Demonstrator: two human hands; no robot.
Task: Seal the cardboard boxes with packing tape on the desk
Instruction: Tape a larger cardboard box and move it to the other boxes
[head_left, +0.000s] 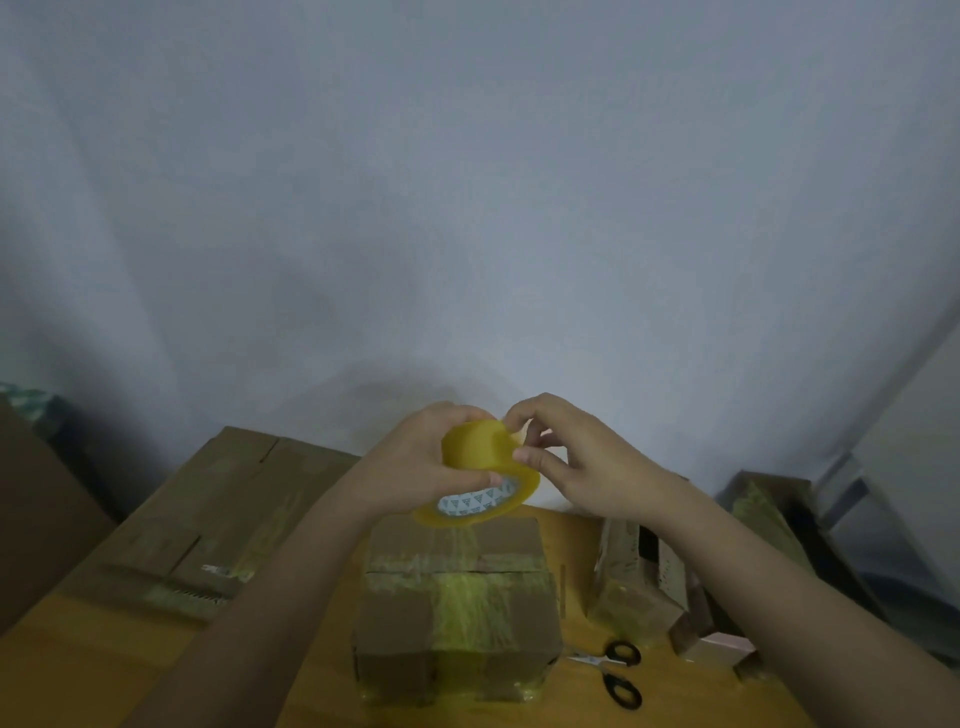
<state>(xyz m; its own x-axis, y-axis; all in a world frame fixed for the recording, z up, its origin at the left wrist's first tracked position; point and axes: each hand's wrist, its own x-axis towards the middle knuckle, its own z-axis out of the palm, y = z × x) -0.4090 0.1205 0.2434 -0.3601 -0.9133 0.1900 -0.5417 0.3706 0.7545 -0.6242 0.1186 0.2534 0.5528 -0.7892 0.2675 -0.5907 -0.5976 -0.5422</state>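
At centre frame, the left hand (415, 462) held the yellow tape roll (480, 475) in a closed grip, raised above the taped cardboard box (457, 608) on the tabletop (67, 660). The right hand (576, 462) pinched at the roll's upper edge with fingertips (522, 455). Black-handled scissors (615, 675) lay lower right of the box. A second box (639, 582) stood to the right.
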